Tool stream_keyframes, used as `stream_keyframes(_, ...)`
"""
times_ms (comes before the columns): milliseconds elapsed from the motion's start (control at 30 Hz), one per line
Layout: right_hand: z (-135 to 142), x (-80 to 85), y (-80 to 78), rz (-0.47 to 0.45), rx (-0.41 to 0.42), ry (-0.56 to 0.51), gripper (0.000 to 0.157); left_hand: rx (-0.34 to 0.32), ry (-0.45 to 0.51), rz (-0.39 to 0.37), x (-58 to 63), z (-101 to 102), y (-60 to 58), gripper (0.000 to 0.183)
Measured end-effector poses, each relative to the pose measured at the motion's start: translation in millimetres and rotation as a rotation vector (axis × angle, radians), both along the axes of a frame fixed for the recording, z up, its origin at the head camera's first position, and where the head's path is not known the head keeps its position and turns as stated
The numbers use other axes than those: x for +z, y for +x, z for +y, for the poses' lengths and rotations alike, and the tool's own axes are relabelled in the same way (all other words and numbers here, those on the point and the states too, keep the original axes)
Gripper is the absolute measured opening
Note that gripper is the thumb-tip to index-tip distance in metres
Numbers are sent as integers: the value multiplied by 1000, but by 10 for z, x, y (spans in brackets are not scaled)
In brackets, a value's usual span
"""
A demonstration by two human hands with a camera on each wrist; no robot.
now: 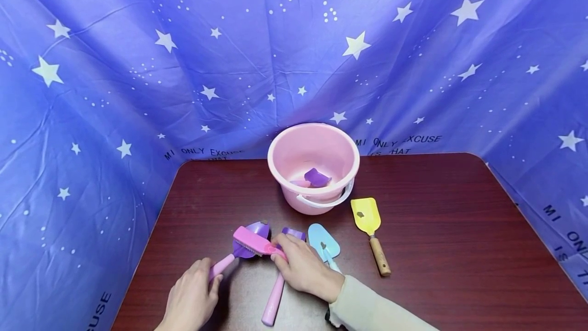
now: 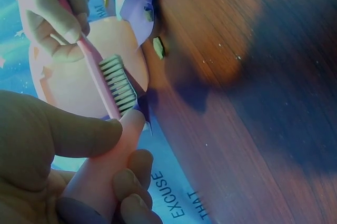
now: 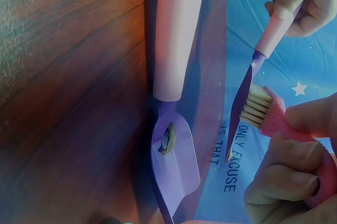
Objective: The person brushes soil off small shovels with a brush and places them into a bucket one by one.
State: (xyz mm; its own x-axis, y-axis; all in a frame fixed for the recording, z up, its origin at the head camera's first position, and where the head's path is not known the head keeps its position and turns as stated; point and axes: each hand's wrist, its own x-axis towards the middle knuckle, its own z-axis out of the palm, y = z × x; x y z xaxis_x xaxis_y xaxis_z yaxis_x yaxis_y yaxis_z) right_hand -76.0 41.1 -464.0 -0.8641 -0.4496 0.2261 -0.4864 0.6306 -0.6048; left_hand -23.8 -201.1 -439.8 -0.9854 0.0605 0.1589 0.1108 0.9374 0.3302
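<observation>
My left hand (image 1: pixel 193 290) grips the pink handle (image 1: pixel 222 266) of a small toy shovel with a purple blade (image 1: pixel 261 228). My right hand (image 1: pixel 303 264) holds a pink brush (image 1: pixel 251 240) by its handle, thumb and fingers curled round it. In the right wrist view the brush's pale bristles (image 3: pixel 255 105) meet the face of the purple blade (image 3: pixel 239 103), and a small bit (image 3: pixel 229 155) sits at the blade's tip. Below the right hand lies a second purple shovel with a pink handle (image 1: pixel 274 298); a greenish-brown piece (image 3: pixel 168 138) rests on its blade.
A pink bucket (image 1: pixel 285 155) with a white handle stands at the back of the dark wooden table (image 1: pixel 450 249), a purple piece (image 1: pixel 317 178) inside. To the right lie a light blue shovel (image 1: pixel 321 239) and a yellow shovel (image 1: pixel 366 213), each with a brown bit on it. Blue starry cloth (image 1: pixel 257 55) hangs behind.
</observation>
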Motion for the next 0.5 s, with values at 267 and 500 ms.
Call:
stream_keyframes(267,14,-1,-34,23,-23,33,13,-1,0,0,1,-6,15,19)
stream_keyframes(500,36,-18,-65,33,-45,33,14,-4,-1,9,6,-14,31,19)
